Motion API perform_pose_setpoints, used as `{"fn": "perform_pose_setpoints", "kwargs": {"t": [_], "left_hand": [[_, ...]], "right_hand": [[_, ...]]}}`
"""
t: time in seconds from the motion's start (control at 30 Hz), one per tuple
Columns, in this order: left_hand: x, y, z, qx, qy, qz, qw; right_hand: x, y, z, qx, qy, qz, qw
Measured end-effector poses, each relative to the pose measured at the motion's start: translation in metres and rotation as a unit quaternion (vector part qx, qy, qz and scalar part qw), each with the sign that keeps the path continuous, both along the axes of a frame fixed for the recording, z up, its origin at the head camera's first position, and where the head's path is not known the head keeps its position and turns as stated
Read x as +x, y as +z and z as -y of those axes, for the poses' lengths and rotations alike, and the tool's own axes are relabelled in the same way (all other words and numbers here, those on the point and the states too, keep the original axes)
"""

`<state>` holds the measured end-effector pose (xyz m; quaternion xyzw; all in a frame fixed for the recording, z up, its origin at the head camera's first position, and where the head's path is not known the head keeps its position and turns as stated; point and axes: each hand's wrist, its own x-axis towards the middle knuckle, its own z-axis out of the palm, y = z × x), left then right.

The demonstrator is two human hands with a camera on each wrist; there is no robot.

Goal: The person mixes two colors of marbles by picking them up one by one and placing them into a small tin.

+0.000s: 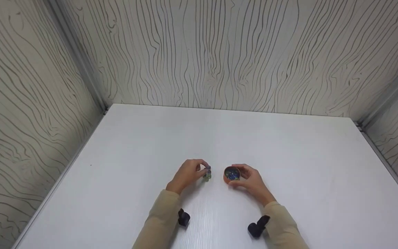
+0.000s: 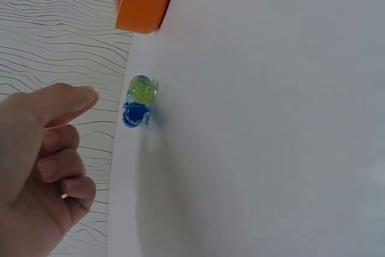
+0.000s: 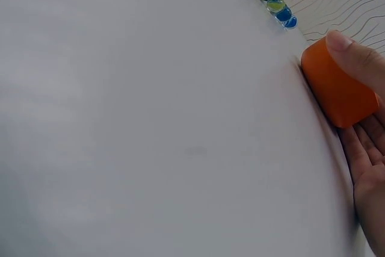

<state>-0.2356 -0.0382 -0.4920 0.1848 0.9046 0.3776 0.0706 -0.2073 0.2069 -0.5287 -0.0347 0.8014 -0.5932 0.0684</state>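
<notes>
Several glass marbles (image 2: 142,91), with blue and yellow-green swirls, sit in a small cluster on the white table. My left hand (image 1: 189,174) hovers beside them with fingers bent; the left wrist view shows a gap between its fingertips (image 2: 87,95) and the marbles, and nothing in its grasp. To the right, an orange cup (image 3: 340,85) stands on the table, with blue and green marbles (image 1: 232,173) inside. My right hand (image 1: 252,181) grips it from the right side, thumb (image 3: 343,43) on one side of the wall and fingers round the other.
The white table (image 1: 143,138) runs back to a wall (image 1: 202,55) with a wood-grain pattern. A black wrist camera (image 1: 184,218) is on the left sleeve, another black camera (image 1: 258,226) on the right one. Panels with the same pattern flank the table.
</notes>
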Motion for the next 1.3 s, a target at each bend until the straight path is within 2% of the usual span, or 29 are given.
{"fn": "perform_pose_setpoints", "kwargs": {"t": [0.4, 0.63, 1.3], "left_hand": [[0.003, -0.004, 0.004, -0.008, 0.005, 0.02, 0.9998], [0.003, -0.007, 0.005, -0.006, 0.004, 0.04, 0.9992], [0.004, -0.011, 0.005, -0.029, 0.008, 0.029, 0.9991]], "right_hand": [[0.0, 0.0, 0.001, 0.006, -0.013, 0.0, 1.0], [0.0, -0.001, 0.0, 0.001, -0.005, -0.004, 1.0], [0.0, -0.001, -0.001, 0.001, 0.005, -0.016, 1.0]]}}
